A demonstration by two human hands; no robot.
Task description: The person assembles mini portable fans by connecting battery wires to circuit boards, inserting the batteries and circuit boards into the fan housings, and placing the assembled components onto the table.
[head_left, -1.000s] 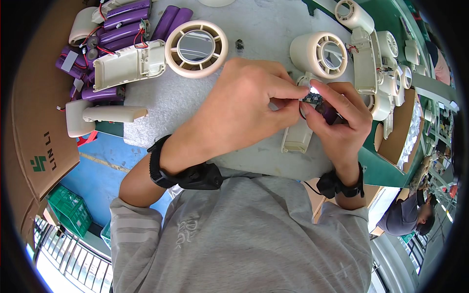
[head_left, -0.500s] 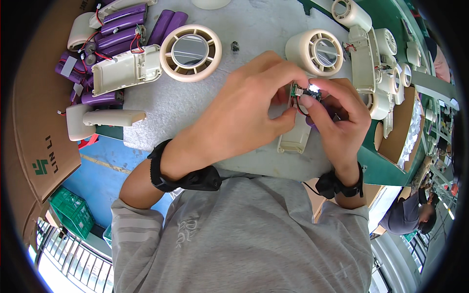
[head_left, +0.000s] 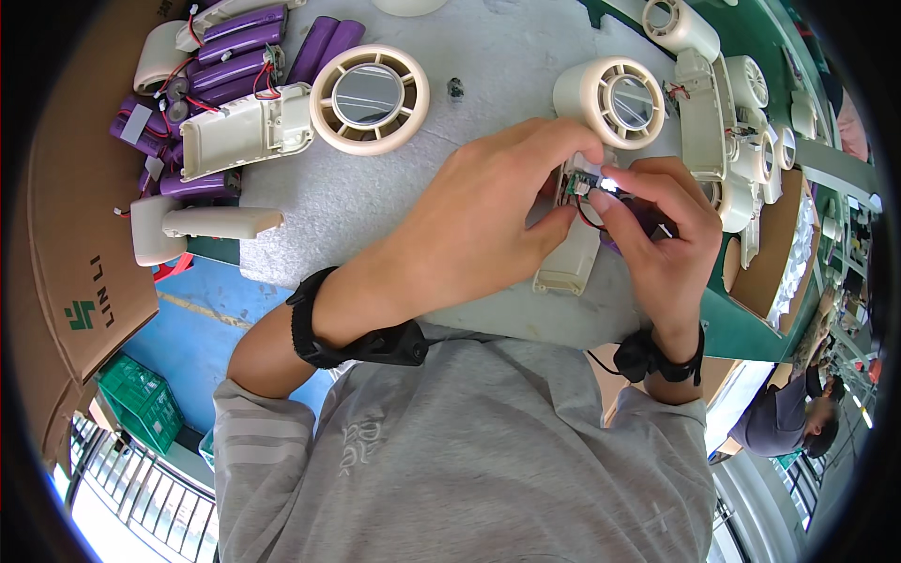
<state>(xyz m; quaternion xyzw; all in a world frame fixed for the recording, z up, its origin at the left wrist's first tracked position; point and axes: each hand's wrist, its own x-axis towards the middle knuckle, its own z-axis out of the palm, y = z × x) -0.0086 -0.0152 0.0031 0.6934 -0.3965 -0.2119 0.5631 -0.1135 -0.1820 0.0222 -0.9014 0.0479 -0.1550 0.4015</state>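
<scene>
Two bare hands meet over the grey felt-covered worktable (head_left: 375,206). Far left, a flattened brown cardboard sheet (head_left: 75,225) lies beside a heap of purple cylindrical battery cells with red wires (head_left: 225,56). Next to them sits an open cream plastic handle shell (head_left: 246,143), touching a round cream fan grille with a grey centre (head_left: 369,98); below lies a cream L-shaped handle piece (head_left: 197,225). A small dark screw-like part (head_left: 456,89) sits alone near the grille.

Your left hand (head_left: 479,220) is clenched, thumb and fingertips pinching a small green circuit board with a lit white spot (head_left: 582,183), held just above the table. Under it lies a cream plastic housing half (head_left: 568,267), partly hidden. Your right hand (head_left: 662,235) touches the same board with its index fingertip and thumb, and grips something dark purple with a red wire, mostly hidden, so you cannot tell what it is. Behind sits a second cream fan head (head_left: 615,101). Far right, a row of assembled cream handheld fans (head_left: 741,122) lies on the green bench (head_left: 751,328).
</scene>
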